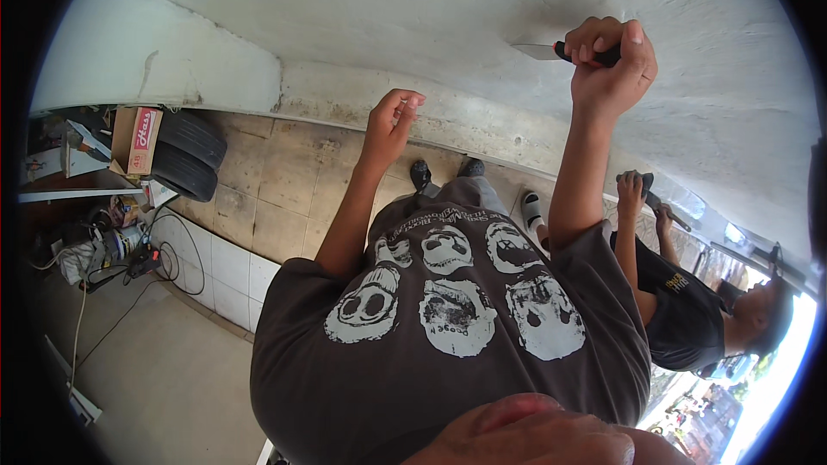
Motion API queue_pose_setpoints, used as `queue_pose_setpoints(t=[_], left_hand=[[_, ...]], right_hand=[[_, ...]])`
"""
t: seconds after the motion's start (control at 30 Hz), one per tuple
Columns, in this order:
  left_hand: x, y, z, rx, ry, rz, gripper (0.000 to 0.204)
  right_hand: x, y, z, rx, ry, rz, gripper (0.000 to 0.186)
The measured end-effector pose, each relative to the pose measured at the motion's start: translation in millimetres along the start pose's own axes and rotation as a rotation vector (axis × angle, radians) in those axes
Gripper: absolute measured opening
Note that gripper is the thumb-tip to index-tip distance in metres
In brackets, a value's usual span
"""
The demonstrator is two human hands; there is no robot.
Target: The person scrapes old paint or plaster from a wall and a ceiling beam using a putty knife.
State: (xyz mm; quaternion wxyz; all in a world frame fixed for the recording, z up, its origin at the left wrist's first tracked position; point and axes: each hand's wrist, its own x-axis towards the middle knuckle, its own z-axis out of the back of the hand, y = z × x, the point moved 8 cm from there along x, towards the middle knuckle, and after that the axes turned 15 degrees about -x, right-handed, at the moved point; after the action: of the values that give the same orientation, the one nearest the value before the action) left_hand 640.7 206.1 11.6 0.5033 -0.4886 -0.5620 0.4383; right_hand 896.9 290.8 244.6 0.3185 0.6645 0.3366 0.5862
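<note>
My right hand (613,65) is raised in front of the pale wall (413,13), closed round the black and red handle of a putty knife (536,51). The knife's thin metal blade points left and lies close to the wall's surface; whether it touches cannot be told. A dark smudge or shadow shows on the wall just above the blade. Lower and to the left, my left hand (393,127) hangs in the air before the wall's lower ledge (345,96). Its fingers are loosely bent, with nothing seen in them.
On the right, close by, a co-worker (680,301) in black faces the wall with tools in both hands. Black tyres (191,142) and a cardboard box (135,139) stand at the left. Below them lie tangled cables (177,250). Tiled floor (289,176) runs along the wall's foot.
</note>
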Motion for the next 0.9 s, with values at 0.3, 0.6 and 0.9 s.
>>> queue_pose_setpoints(t=[0.3, 0.6, 0.9], left_hand=[[-4, 9, 10, 0.017, -0.045, 0.045, 0.032], [-1, 0, 9, 0.029, -0.031, 0.028, 0.032], [1, 2, 13, 0.027, -0.03, 0.03, 0.034]], right_hand=[[-14, 7, -2, -0.17, -0.148, 0.19, 0.046], [-25, 11, 2, -0.19, -0.176, 0.251, 0.043], [-34, 20, 0, -0.206, -0.136, 0.32, 0.044]])
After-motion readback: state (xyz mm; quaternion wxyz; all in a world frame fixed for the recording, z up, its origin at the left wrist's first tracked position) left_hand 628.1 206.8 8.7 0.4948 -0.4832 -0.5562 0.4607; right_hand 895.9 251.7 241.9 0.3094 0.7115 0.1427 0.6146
